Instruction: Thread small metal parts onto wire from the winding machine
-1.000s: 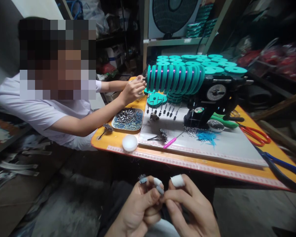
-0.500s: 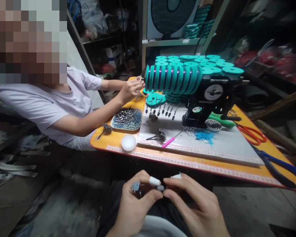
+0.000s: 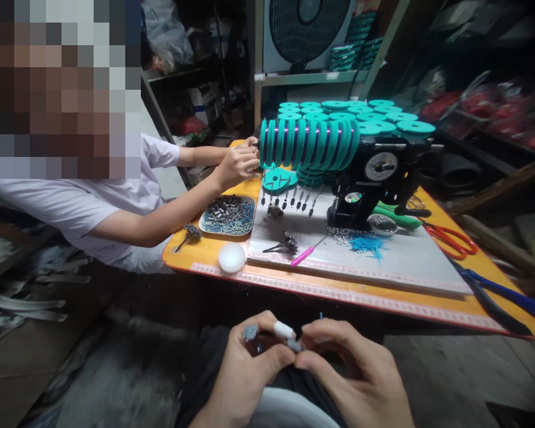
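Over my lap, my left hand [image 3: 254,356] pinches a small grey cylinder [image 3: 294,345] between thumb and index finger. That index finger wears a white fingertip cover [image 3: 284,330]. Tucked in the curl of the same hand is a bundle of thin grey-blue pieces [image 3: 250,331], seen end-on. My right hand [image 3: 352,362] has its thumb and index finger closed at the other end of the cylinder. A thin blue tip [image 3: 320,315] sticks up behind its fingers. My remaining right fingers are partly hidden, so anything else they hold is unclear.
A co-worker's hands [image 3: 239,161] are at a row of teal spools [image 3: 307,144] on a black machine [image 3: 361,184]. On the orange table [image 3: 196,257] are a tray of small parts [image 3: 204,229], a white round container [image 3: 231,258], a pink-handled tool [image 3: 302,256], scissors [image 3: 455,241] and pliers [image 3: 494,291].
My fingers have shifted slightly around the grey cylinder, which now tilts and shows more between them. The white cover on a right finger has gone out of sight. The view has moved slightly.
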`<state>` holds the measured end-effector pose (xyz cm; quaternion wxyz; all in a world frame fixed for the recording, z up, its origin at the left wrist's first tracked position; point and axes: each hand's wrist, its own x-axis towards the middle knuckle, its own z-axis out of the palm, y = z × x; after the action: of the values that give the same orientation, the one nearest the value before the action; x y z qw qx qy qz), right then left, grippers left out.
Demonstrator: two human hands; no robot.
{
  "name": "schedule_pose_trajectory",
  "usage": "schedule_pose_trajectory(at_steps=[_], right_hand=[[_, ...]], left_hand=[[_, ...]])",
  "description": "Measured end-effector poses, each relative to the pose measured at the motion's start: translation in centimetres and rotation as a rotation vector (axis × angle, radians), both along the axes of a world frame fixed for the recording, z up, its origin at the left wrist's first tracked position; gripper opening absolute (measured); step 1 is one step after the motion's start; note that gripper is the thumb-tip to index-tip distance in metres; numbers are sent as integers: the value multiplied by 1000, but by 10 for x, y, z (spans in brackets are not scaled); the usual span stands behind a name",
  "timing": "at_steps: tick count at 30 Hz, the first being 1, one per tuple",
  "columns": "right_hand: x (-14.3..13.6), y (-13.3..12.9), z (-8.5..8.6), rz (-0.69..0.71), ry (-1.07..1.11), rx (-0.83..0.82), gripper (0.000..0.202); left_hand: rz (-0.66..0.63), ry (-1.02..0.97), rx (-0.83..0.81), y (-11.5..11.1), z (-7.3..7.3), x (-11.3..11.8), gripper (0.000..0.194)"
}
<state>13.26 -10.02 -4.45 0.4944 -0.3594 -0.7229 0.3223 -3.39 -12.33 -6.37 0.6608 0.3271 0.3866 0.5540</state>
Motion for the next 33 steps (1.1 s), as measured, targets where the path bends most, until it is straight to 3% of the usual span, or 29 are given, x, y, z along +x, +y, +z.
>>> schedule_pose_trajectory(at_steps=[5, 8, 10, 14, 17, 20, 23, 25, 27, 30, 33], right_hand=[[-1, 0, 0, 67, 117, -253, 20], [0, -1, 0, 64, 113, -298, 16], [2, -1, -2, 38, 55, -253, 15], [6, 1, -4, -2, -115, -24, 23], [5, 6, -1, 44, -218, 181, 27], [2, 10, 4, 178, -260, 262, 23], [-2, 10, 9, 230, -225, 307, 18], [-4, 10, 11, 199, -212, 361, 16], [-4, 10, 12, 151, -223, 405, 15], [-4, 12, 16, 74, -266, 449, 16], [-3, 14, 18, 20, -298, 488, 18]], left_hand=[[-35, 101, 45, 3, 5, -3, 19], [-16, 348, 168, 3, 10, -9, 14], [24, 588, 325, 2, 12, -13, 6], [33, 980, 625, 0, 16, -19, 18], [-45, 1085, 613, 1, 22, -23, 12], [-159, 839, 333, 2, 23, -24, 11], [-227, 233, 76, 0, 15, -19, 24], [-242, -161, 33, -2, 9, -14, 33], [-250, -412, 46, -6, 5, -9, 30], [-211, -452, 143, -8, 8, -10, 22], [-156, -42, 295, -5, 18, -18, 24]])
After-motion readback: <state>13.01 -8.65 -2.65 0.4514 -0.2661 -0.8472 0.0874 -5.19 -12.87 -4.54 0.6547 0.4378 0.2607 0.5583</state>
